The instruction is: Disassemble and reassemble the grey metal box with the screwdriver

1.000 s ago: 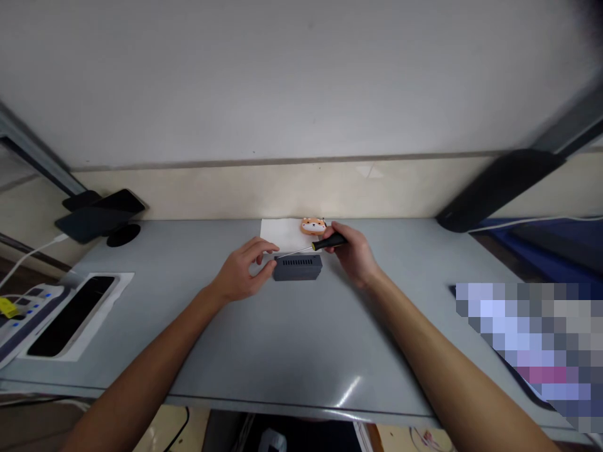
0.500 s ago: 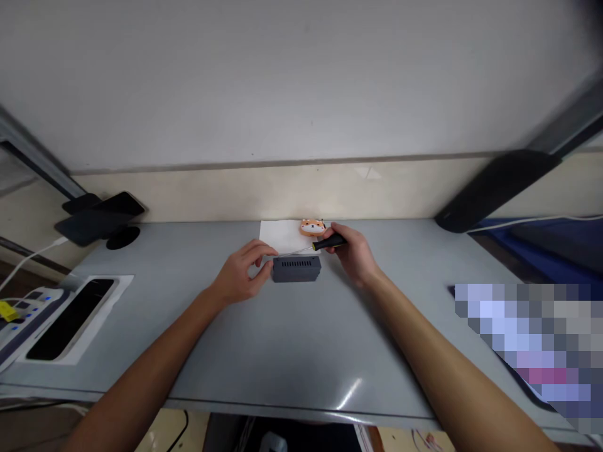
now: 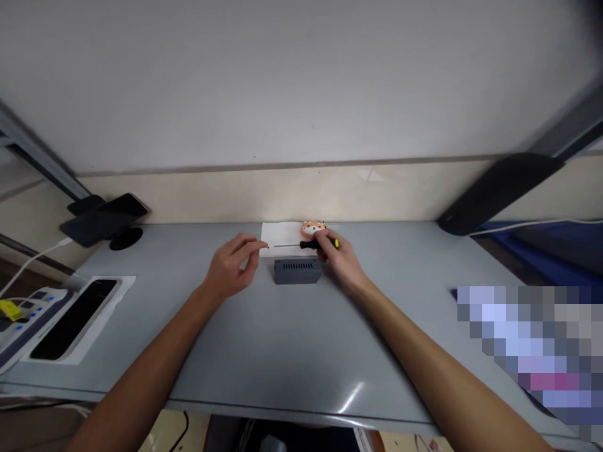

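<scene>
My right hand is closed around the black handle of a screwdriver, whose thin shaft points left. My left hand pinches a tiny dark piece, apparently a screw, between thumb and forefinger. A small gap separates that piece from the screwdriver tip. Just in front of both hands' fingertips stands a dark grey box with a row of vent slots along its top, touched by neither hand. Behind it lies a white sheet of paper, with an orange and white animal-faced object on it, partly hidden by my right fingers.
On the left are a phone on white paper, a power strip with cables, and a dark device on a stand. At the right stand a black column base and a blurred-out screen. The wall closes off the back.
Both hands have lifted away from the grey box. The screwdriver has come off its top edge and lies level above the paper. My left fingertips now show the small dark piece.
</scene>
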The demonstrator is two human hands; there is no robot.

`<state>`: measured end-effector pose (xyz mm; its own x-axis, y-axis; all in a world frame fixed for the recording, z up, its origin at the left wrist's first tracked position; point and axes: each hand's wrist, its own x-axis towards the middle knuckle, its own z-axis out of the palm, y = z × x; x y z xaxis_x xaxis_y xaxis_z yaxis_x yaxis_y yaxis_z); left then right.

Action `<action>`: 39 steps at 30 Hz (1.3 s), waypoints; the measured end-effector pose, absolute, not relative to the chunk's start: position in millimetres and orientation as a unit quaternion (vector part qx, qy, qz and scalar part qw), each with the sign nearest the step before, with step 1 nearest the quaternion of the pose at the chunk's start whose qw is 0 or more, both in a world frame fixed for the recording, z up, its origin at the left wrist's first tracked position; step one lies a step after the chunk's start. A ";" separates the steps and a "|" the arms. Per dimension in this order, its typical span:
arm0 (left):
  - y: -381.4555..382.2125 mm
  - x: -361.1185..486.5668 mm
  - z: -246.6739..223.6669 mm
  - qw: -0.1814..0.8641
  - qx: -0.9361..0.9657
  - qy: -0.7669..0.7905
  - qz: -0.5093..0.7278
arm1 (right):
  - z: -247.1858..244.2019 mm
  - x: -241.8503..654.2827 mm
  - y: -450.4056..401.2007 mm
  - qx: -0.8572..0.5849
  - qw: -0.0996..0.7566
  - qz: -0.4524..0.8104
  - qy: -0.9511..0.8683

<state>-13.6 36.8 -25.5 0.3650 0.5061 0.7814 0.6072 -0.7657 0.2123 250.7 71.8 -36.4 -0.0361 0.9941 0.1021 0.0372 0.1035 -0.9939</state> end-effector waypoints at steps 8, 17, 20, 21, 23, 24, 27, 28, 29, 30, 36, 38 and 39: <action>30.7 -3.9 -30.7 0.050 -0.842 -0.334 -0.421 | -43.8 243.2 68.4 -0.502 0.460 0.462 -0.569; 27.4 4.2 -31.8 0.005 -0.891 -0.317 -0.325 | -38.9 245.2 67.4 -0.504 0.442 0.465 -0.579; 29.2 -4.2 -26.5 -0.015 -0.892 -0.311 -0.329 | -40.7 245.3 67.5 -0.505 0.431 0.467 -0.584; 30.1 -7.7 -24.5 -0.022 -0.890 -0.312 -0.332 | -41.2 245.2 67.3 -0.505 0.431 0.468 -0.583; 32.1 -14.5 -21.2 -0.029 -0.882 -0.317 -0.346 | -41.3 245.0 67.0 -0.507 0.435 0.472 -0.576; 33.2 -17.0 -20.3 -0.028 -0.878 -0.320 -0.356 | -40.8 245.2 67.1 -0.509 0.438 0.475 -0.568; 34.5 -17.5 -21.0 -0.004 -0.869 -0.317 -0.379 | -37.7 248.5 69.7 -0.509 0.463 0.487 -0.538; 33.8 -14.7 -22.2 0.013 -0.868 -0.318 -0.382 | -36.5 251.0 71.8 -0.501 0.480 0.492 -0.526; 32.4 -10.4 -23.6 0.034 -0.863 -0.325 -0.386 | -35.2 254.2 74.5 -0.488 0.502 0.499 -0.511; 30.2 -4.9 -25.2 0.055 -0.855 -0.338 -0.391 | -34.0 258.2 77.6 -0.471 0.526 0.509 -0.493; 13.1 27.9 -32.0 0.057 -0.823 -0.403 -0.395 | -25.8 287.0 94.4 -0.427 0.631 0.542 -0.354; 11.2 30.7 -32.6 0.031 -0.843 -0.393 -0.365 | -23.8 291.7 96.0 -0.427 0.640 0.537 -0.345; 11.3 30.2 -32.5 0.019 -0.852 -0.387 -0.352 | -23.2 292.7 96.0 -0.431 0.639 0.536 -0.345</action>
<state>30.2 11.3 -32.5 0.4524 0.6467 0.6141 0.6733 -0.6992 0.2404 292.7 96.0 -23.2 0.1875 0.9820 -0.0215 -0.3884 0.0540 -0.9199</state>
